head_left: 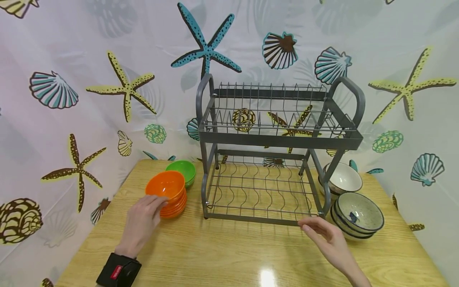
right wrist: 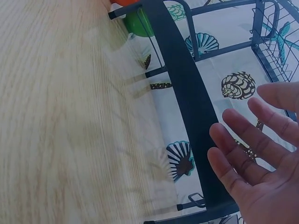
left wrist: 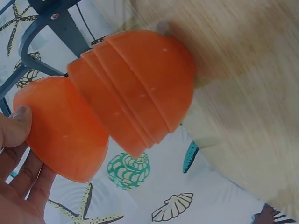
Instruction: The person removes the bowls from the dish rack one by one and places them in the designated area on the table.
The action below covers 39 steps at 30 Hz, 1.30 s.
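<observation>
My left hand (head_left: 144,218) pinches the rim of the top orange bowl (head_left: 165,184), thumb on one side and fingers on the other. That bowl is tilted against a stack of orange bowls (left wrist: 135,88) at the table's left. Behind them stand green bowls (head_left: 182,170). Near the front right corner of the two-tier grey dish rack (head_left: 247,218) is my right hand (head_left: 328,239). In the right wrist view its fingers (right wrist: 233,161) are spread and only slightly bent, holding nothing. Whether they touch the rack's front bar, I cannot tell.
To the right of the rack stand a stack of speckled bowls (head_left: 360,213) with dark rims and, behind it, white bowls (head_left: 344,179). The wooden table (head_left: 229,255) meets a shell-and-starfish curtain (head_left: 161,40) at the back and sides.
</observation>
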{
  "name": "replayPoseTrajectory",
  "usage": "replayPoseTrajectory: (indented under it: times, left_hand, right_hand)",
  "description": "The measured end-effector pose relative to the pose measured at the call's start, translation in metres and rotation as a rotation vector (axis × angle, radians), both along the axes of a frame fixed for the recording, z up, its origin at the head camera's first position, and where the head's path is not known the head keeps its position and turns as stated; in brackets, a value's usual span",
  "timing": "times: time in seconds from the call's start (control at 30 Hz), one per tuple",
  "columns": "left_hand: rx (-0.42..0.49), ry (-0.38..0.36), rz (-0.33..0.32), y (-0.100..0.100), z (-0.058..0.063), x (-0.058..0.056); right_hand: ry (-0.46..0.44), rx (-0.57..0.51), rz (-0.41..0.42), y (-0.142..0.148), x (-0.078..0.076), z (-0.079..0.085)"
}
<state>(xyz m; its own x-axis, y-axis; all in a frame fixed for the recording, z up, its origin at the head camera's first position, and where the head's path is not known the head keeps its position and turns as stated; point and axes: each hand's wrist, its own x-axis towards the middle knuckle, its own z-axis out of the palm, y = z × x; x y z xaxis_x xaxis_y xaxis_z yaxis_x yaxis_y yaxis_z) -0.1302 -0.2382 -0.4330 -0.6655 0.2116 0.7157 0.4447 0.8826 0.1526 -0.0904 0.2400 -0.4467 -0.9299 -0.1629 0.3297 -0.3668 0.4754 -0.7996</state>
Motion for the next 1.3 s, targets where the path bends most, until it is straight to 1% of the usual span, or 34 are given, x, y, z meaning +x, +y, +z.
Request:
replayPoseTrajectory:
  times: [0.1,0.3,0.4,0.5,0.63,0.8,0.9,1.07,1.2,1.3]
  left_hand:
    - [-0.008,-0.032,0.019,-0.002,-0.004,-0.001]
    - [-0.041,-0.116,0.06,-0.005,-0.012,-0.001]
    - [-0.034,-0.155,0.071,-0.007,-0.015,-0.001]
    - [-0.031,-0.195,0.079,-0.007,-0.016,-0.002]
    - [-0.03,-0.236,0.091,-0.007,-0.017,-0.003]
    - [-0.032,-0.249,0.094,-0.004,-0.016,-0.002]
    - [-0.033,-0.248,0.1,-0.001,-0.016,-0.001]
    - [-0.011,-0.293,0.123,0.009,-0.018,0.003]
    - [-0.011,-0.311,0.109,0.021,-0.019,0.01]
    - [-0.008,-0.327,0.083,0.033,-0.018,0.017]
  right_hand:
    - [-0.007,0.016,-0.022,0.001,0.002,-0.001]
    - [-0.019,0.017,-0.035,0.002,0.004,-0.004]
    - [-0.011,0.016,-0.044,0.002,0.006,-0.005]
    - [-0.02,0.014,-0.059,0.003,0.008,-0.006]
    - [-0.025,0.042,-0.089,0.005,0.01,-0.008]
    - [0.012,0.092,-0.146,0.006,0.012,-0.011]
    - [0.035,0.111,-0.182,0.007,0.014,-0.011]
    - [0.034,0.141,-0.242,0.008,0.018,-0.012]
    - [-0.001,0.206,-0.296,0.009,0.021,-0.013]
    - [-0.004,0.274,-0.318,0.009,0.024,-0.014]
